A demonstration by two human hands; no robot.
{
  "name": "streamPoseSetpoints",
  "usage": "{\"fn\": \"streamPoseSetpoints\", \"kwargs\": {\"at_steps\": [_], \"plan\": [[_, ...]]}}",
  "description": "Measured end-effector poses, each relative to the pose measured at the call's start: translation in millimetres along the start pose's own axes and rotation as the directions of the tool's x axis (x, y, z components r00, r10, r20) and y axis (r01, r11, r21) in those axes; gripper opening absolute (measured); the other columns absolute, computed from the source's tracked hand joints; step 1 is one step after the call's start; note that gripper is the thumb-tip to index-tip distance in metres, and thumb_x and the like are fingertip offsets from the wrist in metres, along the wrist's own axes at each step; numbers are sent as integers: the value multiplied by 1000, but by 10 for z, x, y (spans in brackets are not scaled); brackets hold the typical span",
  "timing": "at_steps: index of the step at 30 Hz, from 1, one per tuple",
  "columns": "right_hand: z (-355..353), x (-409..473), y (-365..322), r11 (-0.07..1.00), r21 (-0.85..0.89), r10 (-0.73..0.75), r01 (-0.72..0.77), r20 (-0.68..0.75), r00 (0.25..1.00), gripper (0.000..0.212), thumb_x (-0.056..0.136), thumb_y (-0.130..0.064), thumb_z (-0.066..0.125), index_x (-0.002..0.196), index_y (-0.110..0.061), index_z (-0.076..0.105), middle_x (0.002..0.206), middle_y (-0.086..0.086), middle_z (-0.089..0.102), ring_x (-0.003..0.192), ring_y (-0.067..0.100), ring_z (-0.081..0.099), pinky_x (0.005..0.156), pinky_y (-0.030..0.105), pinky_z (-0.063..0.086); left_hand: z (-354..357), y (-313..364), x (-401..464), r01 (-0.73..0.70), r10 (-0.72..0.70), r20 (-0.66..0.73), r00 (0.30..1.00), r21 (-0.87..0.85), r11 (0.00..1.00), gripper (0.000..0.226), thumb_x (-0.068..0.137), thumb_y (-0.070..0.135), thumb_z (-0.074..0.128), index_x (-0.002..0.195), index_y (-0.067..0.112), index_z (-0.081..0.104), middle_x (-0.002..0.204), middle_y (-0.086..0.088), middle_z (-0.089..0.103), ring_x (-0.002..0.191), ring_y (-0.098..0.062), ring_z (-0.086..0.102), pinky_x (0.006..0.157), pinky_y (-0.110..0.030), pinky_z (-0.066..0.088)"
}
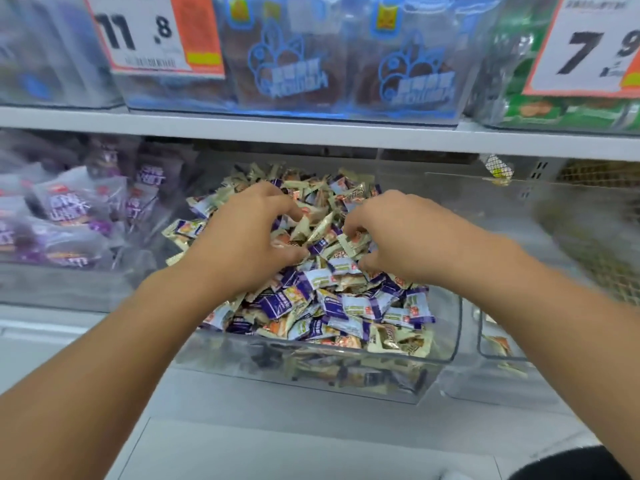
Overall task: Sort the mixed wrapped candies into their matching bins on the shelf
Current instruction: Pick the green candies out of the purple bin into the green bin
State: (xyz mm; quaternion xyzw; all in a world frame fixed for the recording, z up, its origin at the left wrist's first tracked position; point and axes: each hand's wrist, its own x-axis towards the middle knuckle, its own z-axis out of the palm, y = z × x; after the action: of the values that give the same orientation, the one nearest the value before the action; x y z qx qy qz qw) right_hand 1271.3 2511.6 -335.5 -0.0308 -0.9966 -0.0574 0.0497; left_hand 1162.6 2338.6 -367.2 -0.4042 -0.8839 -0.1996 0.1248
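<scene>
A clear plastic bin [446, 355] on the lower shelf is heaped with mixed wrapped candies [349, 306], purple-and-white ones among cream-and-gold ones. Both my hands are down in the pile near its middle. My left hand [249, 237] has its fingers curled into the candies, fingertips buried among cream wrappers. My right hand [391, 230] also curls over the heap, and its fingertips pinch a cream-wrapped candy [353, 239]. What the left fingers hold is hidden by the wrappers.
A bin of purple-and-white packets [69, 216] stands to the left, a nearly empty clear bin [498, 344] to the right. The upper shelf [311, 133] carries blue-printed bags [287, 64], green packs [568, 109] and price cards [156, 32].
</scene>
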Motion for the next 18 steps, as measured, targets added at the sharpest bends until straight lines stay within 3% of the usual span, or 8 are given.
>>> {"fn": "streamPoseSetpoints", "kwargs": {"at_steps": [4, 7, 10, 14, 16, 18], "plan": [[85, 113, -60, 999, -35, -3, 1, -60, 998, 20, 82, -11, 69, 101, -19, 67, 94, 6, 68, 84, 29, 65, 69, 43, 59, 85, 1, 16, -16, 15, -33, 999, -5, 1000, 43, 77, 51, 76, 109, 22, 69, 108, 3, 63, 100, -19, 58, 88, -39, 49], [112, 138, -13, 1000, 3, 7, -7, -47, 999, 19, 80, -20, 68, 98, -14, 69, 89, 7, 68, 81, 30, 66, 67, 44, 59, 128, 36, 46, -51, 50, -69, 996, -13, 999, 25, 86, 45, 70, 97, 23, 72, 97, 6, 63, 91, -18, 59, 81, -38, 50], [84, 107, 55, 985, 172, 5, -1, -27, 1000, 23, 83, -29, 65, 91, -10, 73, 79, 9, 70, 76, 26, 66, 68, 45, 57, 136, 19, 83, -43, 40, -73, 997, -42, 998, 11, 90, 34, 68, 89, 23, 71, 91, 11, 58, 86, -14, 57, 76, -33, 47], [-15, 25, 125, 929, 367, 90, -43, -110, 990, 27, 93, -24, 52, 82, -3, 67, 66, 9, 65, 55, 20, 55, 57, 36, 45, 65, 26, 100, 32, -49, -84, 995, -194, 980, 15, 91, 30, 68, 78, 22, 67, 87, 11, 65, 83, -9, 60, 78, -29, 45], [-72, 1, 152, 845, 524, 203, -107, -128, 971, 29, 96, -17, 46, 83, 3, 62, 53, -3, 52, 44, 9, 38, 51, 30, 32, 6, 77, 92, 105, -138, -66, 988, -360, 927, 16, 92, 25, 66, 77, 20, 64, 92, 10, 69, 84, -8, 63, 75, -26, 47], [-85, 56, 173, 729, 656, 334, -196, -91, 938, 29, 96, -11, 42, 92, 7, 64, 61, -3, 51, 49, 6, 39, 52, 27, 34, -49, 105, 92, 197, -255, -53, 965, -494, 847, 15, 92, 21, 62, 78, 14, 61, 92, 3, 73, 75, -10, 66, 62, -24, 46]]}}
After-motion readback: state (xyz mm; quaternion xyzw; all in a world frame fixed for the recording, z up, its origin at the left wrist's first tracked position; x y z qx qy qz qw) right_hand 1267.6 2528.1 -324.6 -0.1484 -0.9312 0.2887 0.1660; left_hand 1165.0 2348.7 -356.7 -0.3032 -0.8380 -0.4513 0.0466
